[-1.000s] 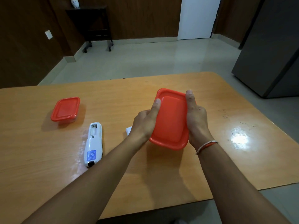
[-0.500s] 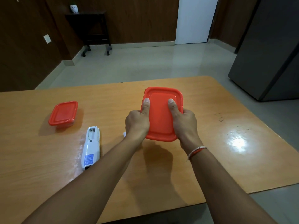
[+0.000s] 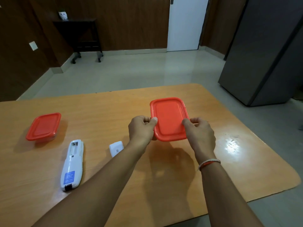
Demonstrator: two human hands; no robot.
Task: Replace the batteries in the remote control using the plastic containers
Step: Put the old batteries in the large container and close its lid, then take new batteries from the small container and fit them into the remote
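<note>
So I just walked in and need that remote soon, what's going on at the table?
A person is holding a red-lidded container above the table, left hand and right hand each with a grip on one side, lid on. The remote control lies face down, battery bay open; its cover lies beside it. A second closed container sits at the left, untouched.

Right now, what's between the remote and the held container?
In the head view, the small white battery cover lies on the table between remote and held container, partly behind the left forearm.
</note>
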